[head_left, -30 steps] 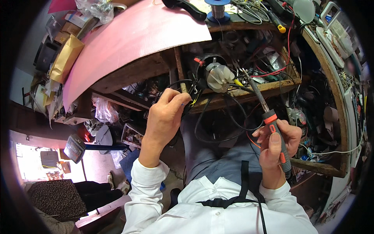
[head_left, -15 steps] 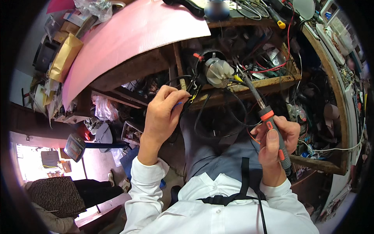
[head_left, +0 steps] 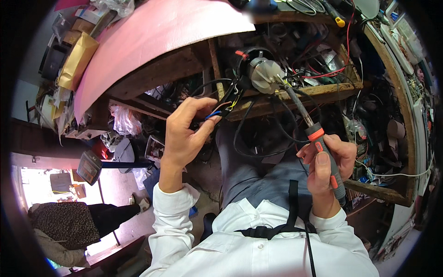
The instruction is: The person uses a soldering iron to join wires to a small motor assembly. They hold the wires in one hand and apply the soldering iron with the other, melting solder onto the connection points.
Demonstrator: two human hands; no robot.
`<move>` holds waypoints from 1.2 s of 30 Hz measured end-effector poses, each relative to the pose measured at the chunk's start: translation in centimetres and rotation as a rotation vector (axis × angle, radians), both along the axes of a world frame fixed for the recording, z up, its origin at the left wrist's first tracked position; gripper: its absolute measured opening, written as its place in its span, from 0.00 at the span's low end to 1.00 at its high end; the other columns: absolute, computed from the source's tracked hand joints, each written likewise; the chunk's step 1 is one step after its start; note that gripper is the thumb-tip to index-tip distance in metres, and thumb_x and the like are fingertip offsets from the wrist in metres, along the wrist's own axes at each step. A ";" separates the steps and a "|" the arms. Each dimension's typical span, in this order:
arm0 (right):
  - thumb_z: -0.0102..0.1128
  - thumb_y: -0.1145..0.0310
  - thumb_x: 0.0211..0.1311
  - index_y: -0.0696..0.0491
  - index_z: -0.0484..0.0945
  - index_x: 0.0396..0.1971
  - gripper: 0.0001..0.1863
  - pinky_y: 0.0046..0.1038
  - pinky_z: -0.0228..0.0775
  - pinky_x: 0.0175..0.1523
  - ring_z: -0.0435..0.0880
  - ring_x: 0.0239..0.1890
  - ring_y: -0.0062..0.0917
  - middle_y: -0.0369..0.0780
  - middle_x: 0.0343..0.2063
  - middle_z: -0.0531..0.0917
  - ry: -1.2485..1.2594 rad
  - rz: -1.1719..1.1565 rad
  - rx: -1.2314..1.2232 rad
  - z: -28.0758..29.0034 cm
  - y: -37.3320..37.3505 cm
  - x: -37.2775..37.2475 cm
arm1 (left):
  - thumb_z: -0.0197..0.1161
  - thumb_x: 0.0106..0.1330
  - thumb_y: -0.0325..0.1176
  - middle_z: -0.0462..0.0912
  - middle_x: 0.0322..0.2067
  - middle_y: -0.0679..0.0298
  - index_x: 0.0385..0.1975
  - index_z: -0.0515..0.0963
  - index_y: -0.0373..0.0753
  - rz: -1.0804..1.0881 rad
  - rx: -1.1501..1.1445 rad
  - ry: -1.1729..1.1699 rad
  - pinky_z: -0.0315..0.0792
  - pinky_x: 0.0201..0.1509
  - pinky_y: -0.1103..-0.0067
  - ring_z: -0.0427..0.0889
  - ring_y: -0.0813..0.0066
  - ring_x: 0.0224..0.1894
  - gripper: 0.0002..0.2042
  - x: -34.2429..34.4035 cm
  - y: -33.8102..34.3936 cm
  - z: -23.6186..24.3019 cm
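Observation:
My left hand (head_left: pixel 184 129) has its thumb and forefinger at the bared end of a cable. A blue wire (head_left: pixel 212 114) lies at the thumb tip, a brown wire (head_left: pixel 224 104) beside the forefinger. Yellow-green wire (head_left: pixel 233 104) shows just beyond them. In my right hand (head_left: pixel 325 161), the fingers wrap round the dark grey and orange handle of a soldering iron (head_left: pixel 315 135). Its metal shaft points up and left, the tip close to the pale fan blades of a small motor (head_left: pixel 266 76). Black cable (head_left: pixel 237 138) loops below the motor.
An open wooden drawer (head_left: pixel 304 94) packed with wires and parts lies behind the motor. A pink sheet (head_left: pixel 157 32) covers the bench at upper left. Wooden framing (head_left: pixel 392 196) with clutter stands at right. A person in dark clothing (head_left: pixel 69 226) is at lower left.
My left thumb and forefinger have parted, and the blue and brown wires show more between them. The right hand keeps its hold on the soldering iron. The view has shifted slightly.

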State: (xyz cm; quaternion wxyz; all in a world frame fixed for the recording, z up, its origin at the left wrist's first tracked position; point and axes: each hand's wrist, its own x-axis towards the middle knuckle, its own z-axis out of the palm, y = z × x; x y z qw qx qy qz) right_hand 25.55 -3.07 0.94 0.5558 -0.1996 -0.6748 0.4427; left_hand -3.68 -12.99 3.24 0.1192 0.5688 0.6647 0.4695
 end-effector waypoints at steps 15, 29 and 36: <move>0.62 0.69 0.73 0.60 0.71 0.59 0.20 0.23 0.81 0.34 0.86 0.27 0.25 0.49 0.35 0.84 0.070 0.029 0.106 -0.1 -0.1 0.2 | 0.82 0.56 0.25 0.81 0.34 0.61 0.41 0.83 0.34 0.033 0.006 0.173 0.73 0.39 0.78 0.79 0.70 0.33 0.16 0.8 -0.3 -0.9; 0.60 0.64 0.76 0.59 0.68 0.58 0.20 0.31 0.85 0.34 0.79 0.26 0.23 0.49 0.35 0.80 0.027 0.001 0.134 0.0 -0.6 -0.1 | 0.79 0.58 0.22 0.82 0.33 0.60 0.44 0.89 0.37 0.053 0.117 0.262 0.76 0.34 0.74 0.83 0.66 0.32 0.14 1.0 -0.2 -2.2; 0.62 0.72 0.72 0.59 0.67 0.62 0.23 0.25 0.82 0.35 0.87 0.32 0.26 0.51 0.41 0.82 0.050 0.085 0.159 -0.9 0.2 0.6 | 0.79 0.57 0.19 0.83 0.34 0.62 0.45 0.91 0.39 -0.004 0.021 0.245 0.76 0.36 0.80 0.84 0.72 0.33 0.15 0.0 -0.5 -1.4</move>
